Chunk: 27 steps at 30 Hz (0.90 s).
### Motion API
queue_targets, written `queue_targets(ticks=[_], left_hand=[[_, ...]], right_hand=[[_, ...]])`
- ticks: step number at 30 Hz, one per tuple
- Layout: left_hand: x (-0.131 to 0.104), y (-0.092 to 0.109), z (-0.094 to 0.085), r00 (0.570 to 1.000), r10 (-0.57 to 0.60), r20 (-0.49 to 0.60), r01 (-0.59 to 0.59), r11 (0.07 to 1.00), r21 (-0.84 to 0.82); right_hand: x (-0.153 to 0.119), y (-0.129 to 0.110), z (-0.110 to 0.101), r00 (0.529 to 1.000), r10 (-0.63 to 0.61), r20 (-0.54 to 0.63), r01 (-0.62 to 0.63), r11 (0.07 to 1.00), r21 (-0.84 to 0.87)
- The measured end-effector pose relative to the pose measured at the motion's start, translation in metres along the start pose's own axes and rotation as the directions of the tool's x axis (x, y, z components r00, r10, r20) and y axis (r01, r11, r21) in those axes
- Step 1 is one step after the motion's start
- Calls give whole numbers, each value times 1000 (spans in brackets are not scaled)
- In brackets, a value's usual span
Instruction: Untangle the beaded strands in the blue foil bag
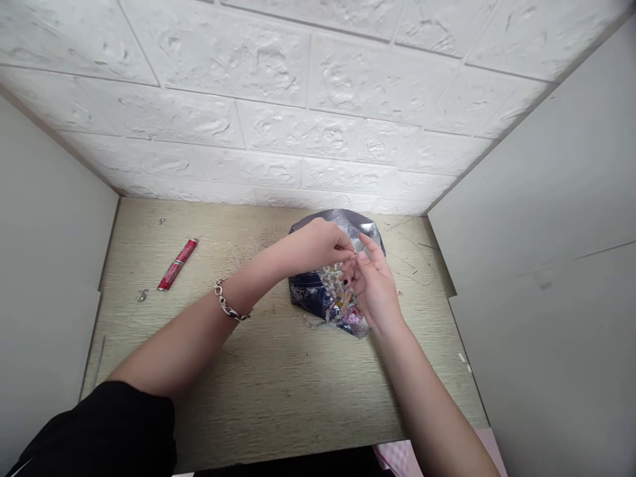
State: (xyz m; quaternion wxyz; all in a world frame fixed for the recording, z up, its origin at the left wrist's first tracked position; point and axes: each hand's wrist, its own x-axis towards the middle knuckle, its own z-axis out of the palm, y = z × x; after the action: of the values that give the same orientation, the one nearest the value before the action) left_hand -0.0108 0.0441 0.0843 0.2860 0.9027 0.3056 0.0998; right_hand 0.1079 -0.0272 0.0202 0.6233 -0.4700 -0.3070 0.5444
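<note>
A dark blue bag with a silvery lining [309,295] lies on the wooden table, holding many small beads [342,291] in white, pink, yellow and red. Over it, my left hand [325,246] is closed in a pinch, its fingertips meeting those of the other hand. My right hand [371,281] is closed too, thumb against fingers, palm turned up above the beads. A small dark bead [345,282] shows near its fingers. What the fingertips pinch is too small to make out. A chain bracelet [228,305] circles my left wrist.
On the left of the table [278,391] are a red tube-shaped packet [177,265] and small metallic pieces [143,295]. Thin wires [415,255] lie right of the bag. A white brick-patterned wall [278,119] stands behind, with grey panels on both sides.
</note>
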Motion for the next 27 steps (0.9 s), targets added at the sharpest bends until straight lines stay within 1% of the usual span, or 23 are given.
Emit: queue_targets(ticks=[3,5,7,9,11,13,15,16,17,20,22,23,25,27], left_hand=[[-1,-1,-4,1000,-30,0,30,999,-16],[-1,-5,-5,1000,-14,13,15,998,-58],[-1,-8,-6,999,-3,40,7,994,-113],[-1,-11,-7,996,-18,82,33,980,-195],[-1,-14,-9,989,-44,140,84,953,-292],[-2,-15,-10,981,-61,184,127,918,-376],[-2,-16,-11,976,-65,208,153,883,-443],[-2,-17,-12,975,-65,214,162,866,-474],[-2,-17,-12,973,-64,220,170,848,-502],[-1,-20,-12,969,-65,237,190,811,-553],[-1,-23,-11,966,-68,251,202,804,-559],[0,-24,-10,964,-70,258,208,802,-560],[1,-26,-9,959,-78,272,224,795,-564],[2,-28,-8,956,-84,283,239,784,-574]], right_hand=[[1,-2,0,997,-38,-65,41,998,47],[2,-2,0,992,-49,-119,57,996,69],[2,-2,-1,988,-64,-141,70,997,38],[0,-1,-2,984,-103,-143,94,993,-68],[-3,0,-3,974,-180,-135,142,958,-248],[-6,2,-4,954,-283,-99,213,872,-440],[-8,4,-4,931,-362,-45,281,791,-544],[-8,4,-4,928,-373,-27,298,782,-548],[-7,5,-4,931,-364,-20,300,799,-522],[-3,6,-4,960,-276,-47,248,916,-316],[0,5,-4,973,-215,-79,198,963,-182],[0,4,-4,977,-192,-93,177,974,-144],[0,3,-4,981,-166,-106,150,979,-139],[-2,1,-3,977,-189,-100,160,957,-241]])
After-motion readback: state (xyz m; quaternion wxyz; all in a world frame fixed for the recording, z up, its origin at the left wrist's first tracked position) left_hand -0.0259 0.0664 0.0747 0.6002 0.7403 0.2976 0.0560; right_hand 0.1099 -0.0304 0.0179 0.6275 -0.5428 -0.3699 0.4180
